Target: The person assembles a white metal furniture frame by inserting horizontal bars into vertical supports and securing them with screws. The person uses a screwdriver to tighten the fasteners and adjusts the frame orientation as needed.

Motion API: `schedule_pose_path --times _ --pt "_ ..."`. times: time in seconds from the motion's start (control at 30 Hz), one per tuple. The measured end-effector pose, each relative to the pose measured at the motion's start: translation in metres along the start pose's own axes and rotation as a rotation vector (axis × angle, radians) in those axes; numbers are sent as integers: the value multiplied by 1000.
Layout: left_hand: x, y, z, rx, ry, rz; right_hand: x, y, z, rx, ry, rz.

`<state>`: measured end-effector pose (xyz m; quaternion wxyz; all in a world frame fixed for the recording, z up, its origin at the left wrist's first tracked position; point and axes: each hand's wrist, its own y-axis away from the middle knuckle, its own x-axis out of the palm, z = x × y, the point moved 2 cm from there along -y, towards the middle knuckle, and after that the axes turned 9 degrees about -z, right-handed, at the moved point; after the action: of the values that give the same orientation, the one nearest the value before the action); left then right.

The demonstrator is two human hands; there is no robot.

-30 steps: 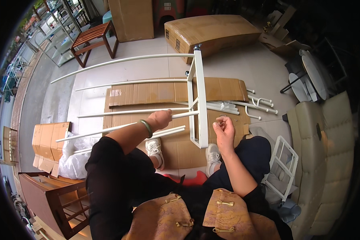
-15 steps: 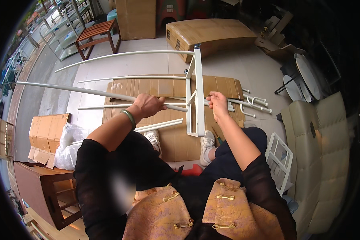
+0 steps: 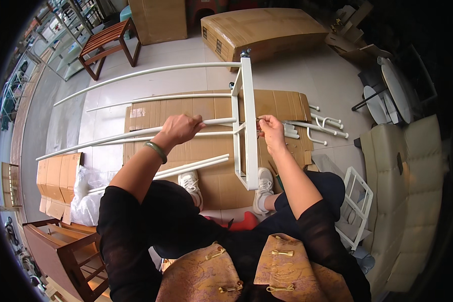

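Note:
My left hand (image 3: 181, 130) is wrapped round a long white metal tube (image 3: 110, 139), whose near end meets the middle of an upright white rectangular frame (image 3: 249, 100). On the frame's other side, my right hand (image 3: 272, 133) has thumb and fingertips pinched at its bar; whatever they hold is too small to make out. More white tubes run leftward from the frame, two of them at its far end. Loose white tubes (image 3: 201, 164) lie between my left arm and the frame. Beyond my right hand are several white hooked rods (image 3: 327, 132).
Flattened cardboard (image 3: 216, 194) lies under the work and my shoes. A large carton (image 3: 261, 32) and slatted wooden bench (image 3: 105, 44) stand at the back. To the right are a beige sofa (image 3: 412, 176) and another white frame (image 3: 356, 204); clear plastic wrap (image 3: 88, 199) lies left.
The tube's free end has swung toward me, and its near end has moved away from me to the frame's middle. The frame's near end has shifted slightly toward me.

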<state>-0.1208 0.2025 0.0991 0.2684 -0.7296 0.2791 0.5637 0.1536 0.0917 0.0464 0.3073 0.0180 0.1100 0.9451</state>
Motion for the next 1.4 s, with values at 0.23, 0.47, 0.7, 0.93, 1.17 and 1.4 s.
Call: schedule_pose_path --times 0.23,0.47,0.7,0.93,1.17,1.4 --pt "8 -7 -12 51 26 35 -1 -5 -20 -58 -86 39" --pt "7 -6 -11 37 66 17 -63 -70 5 -47 8 -140" --pt "4 -9 -7 -103 108 61 -207 -126 -9 -396 834 20" --pt "18 -22 -5 -182 100 152 -225 -64 -229 322 913 -388" --pt "17 -25 -7 -257 114 237 -221 -83 -287 523 1154 -398" --pt "11 -25 0 -178 103 205 -207 -65 -245 243 995 -277"
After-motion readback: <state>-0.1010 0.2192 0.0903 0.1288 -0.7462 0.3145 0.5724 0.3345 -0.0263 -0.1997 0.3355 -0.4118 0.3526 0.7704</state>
